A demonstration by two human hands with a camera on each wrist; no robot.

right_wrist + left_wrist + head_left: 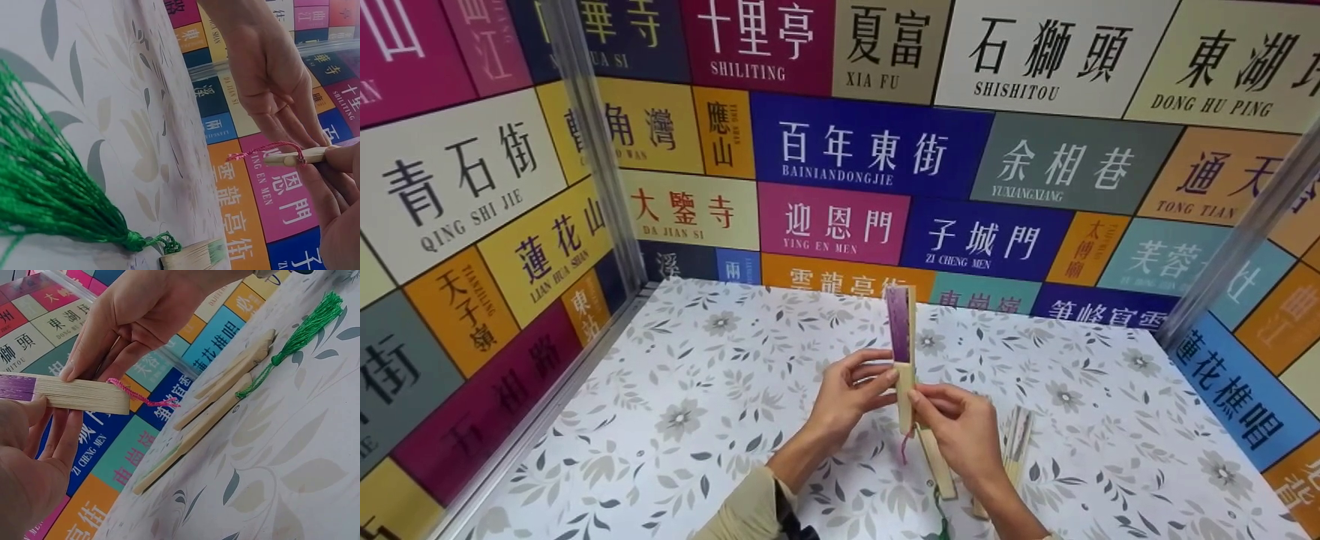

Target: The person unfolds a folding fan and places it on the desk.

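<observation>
A folded fan [901, 375] with a purple leaf and pale bamboo ribs stands nearly upright above the table. My left hand [844, 390] grips its middle from the left, thumb against the ribs. On the right, my right hand [960, 427] pinches the lower part between thumb and fingers. A pink cord [143, 395] hangs from the fan's bottom end. Below, a second folded fan [197, 433] lies on the table with a green tassel [306, 329] at its end. More folded fans [1018, 439] lie beside it, partly hidden by my right forearm in the head view.
A white tablecloth [720, 420] with grey flowers and leaves covers the table. Colourful panels [870, 142] with Chinese place names stand behind and at both sides. Metal posts [596, 150] mark the corners.
</observation>
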